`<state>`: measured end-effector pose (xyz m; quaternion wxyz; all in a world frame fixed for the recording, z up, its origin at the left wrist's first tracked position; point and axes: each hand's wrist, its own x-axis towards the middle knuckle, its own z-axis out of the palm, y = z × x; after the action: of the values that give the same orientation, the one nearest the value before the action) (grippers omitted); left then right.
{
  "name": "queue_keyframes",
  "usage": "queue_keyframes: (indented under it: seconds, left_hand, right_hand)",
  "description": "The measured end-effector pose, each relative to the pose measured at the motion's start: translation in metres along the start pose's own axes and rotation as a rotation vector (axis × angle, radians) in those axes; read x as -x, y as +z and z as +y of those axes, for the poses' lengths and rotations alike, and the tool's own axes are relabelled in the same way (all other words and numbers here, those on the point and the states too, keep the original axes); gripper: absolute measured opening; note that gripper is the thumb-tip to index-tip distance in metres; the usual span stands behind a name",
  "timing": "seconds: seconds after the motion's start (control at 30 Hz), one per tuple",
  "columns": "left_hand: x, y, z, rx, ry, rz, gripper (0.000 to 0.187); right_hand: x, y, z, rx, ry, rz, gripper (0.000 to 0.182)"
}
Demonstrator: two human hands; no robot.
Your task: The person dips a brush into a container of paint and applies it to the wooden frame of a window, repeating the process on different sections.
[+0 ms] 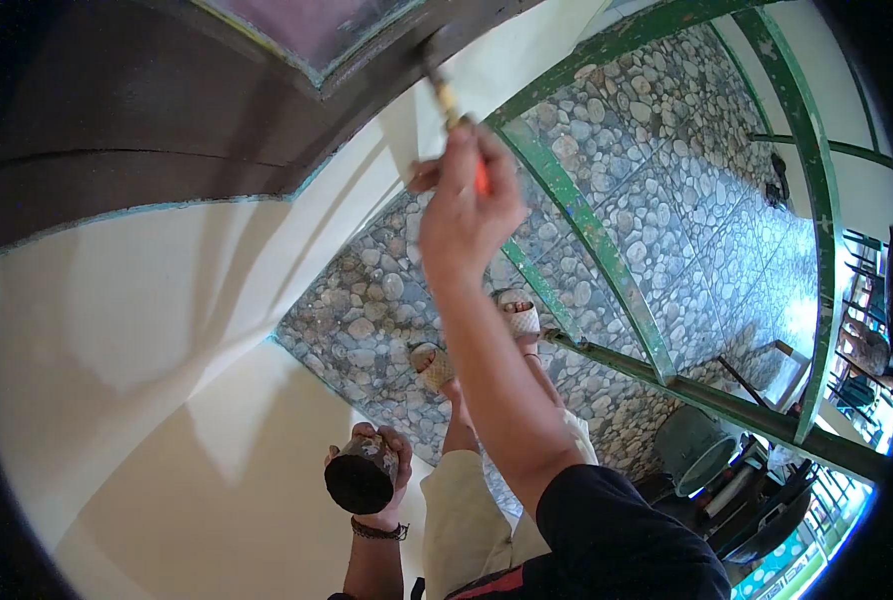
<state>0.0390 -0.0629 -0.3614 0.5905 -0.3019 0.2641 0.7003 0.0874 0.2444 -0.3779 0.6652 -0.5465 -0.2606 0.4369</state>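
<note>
My right hand (470, 205) is closed round the handle of a paintbrush (448, 98), which looks orange-red near the grip. Its dark bristles meet the lower edge of a dark brown wooden frame (167, 110), blurred by motion. Lower down, my left hand (399, 460) has its fingers wrapped round a small can (360, 472) smeared with paint. The can's dark, round face points toward me; how much it holds cannot be made out. A glass pane (312, 30) is set in the brown frame, with thin blue-green lines along the frame's edges.
Cream walls (167, 300) meet in a corner on the left. Green metal bars (597, 225) with chipped paint stand close on my right. My sandalled feet (432, 367) are on the pebble-patterned floor (657, 190). A grey bucket (695, 450) and dark clutter lie at lower right.
</note>
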Motion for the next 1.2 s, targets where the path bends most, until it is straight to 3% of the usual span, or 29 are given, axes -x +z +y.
queue_keyframes:
  seconds: [0.07, 0.17, 0.27, 0.4, 0.47, 0.5, 0.53, 0.57, 0.63, 0.77, 0.83, 0.87, 0.93, 1.07, 1.13, 1.17, 1.2]
  left_hand:
    - [0.0, -0.002, 0.0, 0.009, 0.029, 0.059, 0.053]
    - [-0.002, -0.01, 0.006, -0.028, -0.004, -0.059, 0.053]
    - [0.001, -0.006, 0.008, 0.002, -0.062, -0.118, 0.053]
    - [0.007, -0.008, 0.01, 0.019, -0.074, -0.144, 0.053]
    - [0.01, -0.003, 0.006, 0.02, -0.057, -0.131, 0.053]
    - [0.014, 0.006, 0.001, -0.015, 0.015, -0.018, 0.052]
    - [0.018, 0.012, -0.001, -0.052, 0.084, 0.095, 0.053]
    - [0.021, 0.012, 0.002, -0.055, 0.081, 0.084, 0.053]
    - [0.027, 0.001, 0.01, -0.145, 0.024, -0.231, 0.049]
    - [0.052, 0.0, 0.027, -0.178, -0.003, -0.422, 0.045]
    - [0.074, 0.007, 0.035, -0.104, -0.077, -0.367, 0.053]
    - [0.087, 0.013, 0.035, -0.107, -0.077, -0.43, 0.053]
    - [0.113, 0.026, 0.034, -0.164, 0.139, -0.063, 0.056]
    - [0.17, 0.068, 0.031, -0.189, 0.028, -0.191, 0.062]
    - [0.192, 0.071, 0.026, -0.221, -0.022, -0.267, 0.067]
    - [0.21, 0.085, 0.017, -0.195, 0.005, -0.228, 0.052]
    - [0.216, 0.078, 0.014, -0.2, 0.0, -0.242, 0.052]
  right_hand:
    - [0.027, -0.01, 0.001, -0.005, 0.18, -0.123, 0.029]
    - [0.026, -0.028, -0.013, -0.007, 0.19, -0.081, 0.028]
    - [-0.007, -0.021, -0.021, 0.018, 0.017, 0.087, 0.027]
    - [-0.016, -0.004, -0.01, -0.062, 0.029, 0.019, 0.027]
    - [0.012, -0.011, -0.016, 0.107, 0.153, -0.09, 0.028]
    - [0.025, -0.023, -0.013, 0.197, 0.203, -0.147, 0.027]
    - [0.038, -0.034, -0.019, 0.158, 0.309, -0.169, 0.026]
    - [0.05, -0.045, -0.027, 0.115, 0.412, -0.194, 0.024]
    - [0.067, -0.069, -0.038, 0.086, 0.445, -0.104, 0.025]
    - [0.069, -0.132, -0.08, 0.15, 0.573, -0.122, 0.029]
    - [0.076, -0.159, -0.108, 0.043, 0.567, -0.105, 0.027]
    - [0.083, -0.161, -0.139, 0.061, 0.529, -0.127, 0.026]
    - [0.095, -0.153, -0.209, 0.048, 0.433, -0.166, 0.025]
    - [0.136, -0.112, -0.359, 0.053, 0.216, -0.587, 0.017]
    - [0.157, -0.085, -0.435, 0.044, -0.454, -0.853, 0.017]
    - [0.172, -0.075, -0.482, -0.002, -0.587, -0.983, 0.019]
    - [0.19, -0.066, -0.517, -0.115, -0.748, -1.029, 0.016]
